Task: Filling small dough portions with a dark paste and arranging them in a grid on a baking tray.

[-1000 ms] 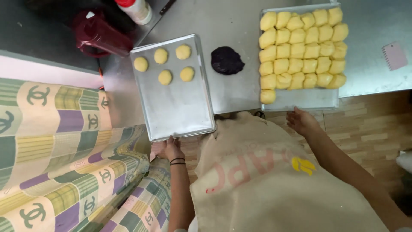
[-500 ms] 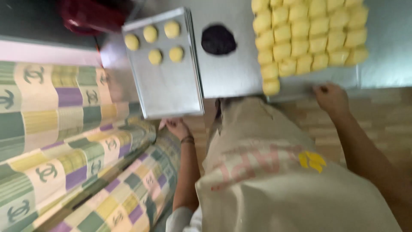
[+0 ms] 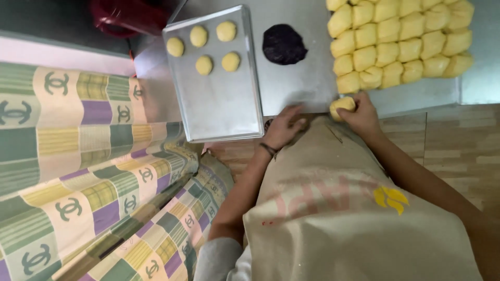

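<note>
pale yellow dough piece (image 3: 342,105) at table edge

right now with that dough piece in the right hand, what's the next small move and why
Probably bring the dough piece in toward the left hand at the table edge. The right hand grips it just off the block of yellow pieces, the left hand is open and empty beside it, and the dark filling and the tray with five balls lie just beyond.

Right hand (image 3: 362,115) now up at the worktop (image 3: 307,86) edge, closed on a yellow dough piece (image 3: 342,105); left hand (image 3: 284,127) raised from 6 o'clock to beside it.
</note>
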